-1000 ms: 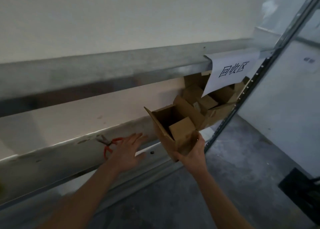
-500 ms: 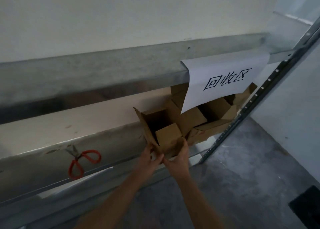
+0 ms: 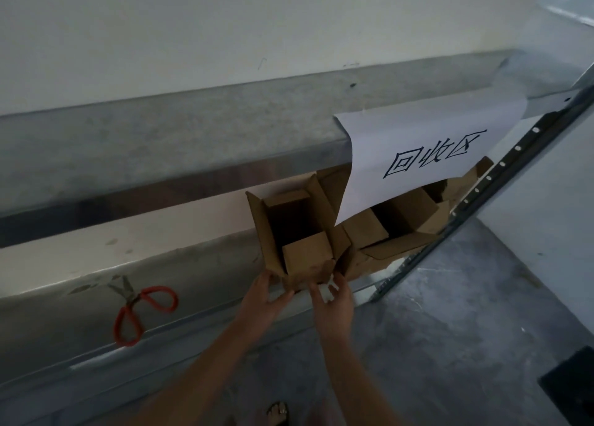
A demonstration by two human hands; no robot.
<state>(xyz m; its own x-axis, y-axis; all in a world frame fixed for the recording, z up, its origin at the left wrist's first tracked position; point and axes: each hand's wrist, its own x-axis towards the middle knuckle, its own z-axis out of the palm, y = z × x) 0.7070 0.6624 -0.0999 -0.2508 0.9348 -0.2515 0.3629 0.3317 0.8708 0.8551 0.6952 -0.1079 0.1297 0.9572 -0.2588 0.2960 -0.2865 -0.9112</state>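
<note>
An open brown cardboard box (image 3: 299, 229) stands on the lower metal shelf (image 3: 199, 281), flaps up, with one inner flap folded across its near end. My left hand (image 3: 262, 300) grips the box's near left corner, fingers up its side and thumb under the edge. At the near right corner is my right hand (image 3: 332, 301), its fingers loosely curled and just touching the box's edge. Red-handled scissors (image 3: 141, 311) lie on the shelf to the left of my hands.
A pile of opened cardboard boxes (image 3: 405, 219) fills the shelf to the right, half hidden by a white paper sign (image 3: 427, 155) hanging from the upper shelf beam (image 3: 167, 155). A perforated upright post (image 3: 482, 197) bounds the shelf. Grey floor, my foot (image 3: 278, 412) and a dark object (image 3: 575, 390) lie below.
My left hand left the scissors and came to the box. Both hands moved the box right, up against the pile. My right hand's hold has loosened.
</note>
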